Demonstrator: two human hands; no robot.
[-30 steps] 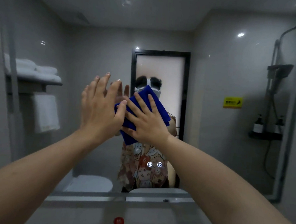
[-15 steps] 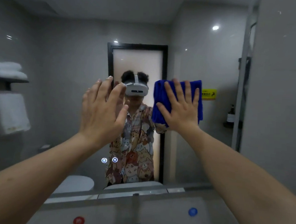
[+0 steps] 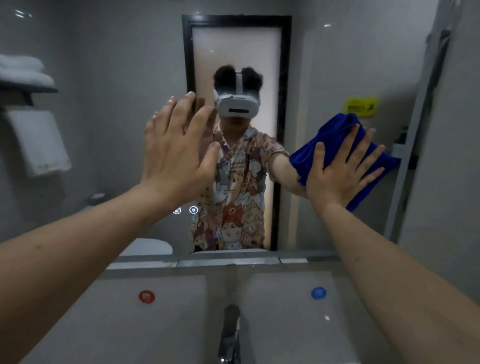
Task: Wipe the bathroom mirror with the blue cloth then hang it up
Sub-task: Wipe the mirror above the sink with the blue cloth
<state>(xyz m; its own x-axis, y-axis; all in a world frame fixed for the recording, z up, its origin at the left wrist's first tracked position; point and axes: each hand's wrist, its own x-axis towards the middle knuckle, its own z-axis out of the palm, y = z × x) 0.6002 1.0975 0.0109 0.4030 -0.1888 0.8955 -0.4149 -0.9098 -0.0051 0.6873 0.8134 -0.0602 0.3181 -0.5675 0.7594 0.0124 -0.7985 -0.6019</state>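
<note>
head: right hand [image 3: 339,171] flat, fingers spread, presses blue cloth [image 3: 327,143] on mirror [image 3: 122,62] | left hand [image 3: 176,149] open, fingers straight, at the glass | cloth has slid right and lower, near mirror's right edge | wiping continues; hanging not yet done

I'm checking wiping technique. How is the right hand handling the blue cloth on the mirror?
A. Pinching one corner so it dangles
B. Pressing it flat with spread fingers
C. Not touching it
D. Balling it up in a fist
B: the right hand lies open, fingers spread straight, pressing the blue cloth flat against the mirror.
</note>
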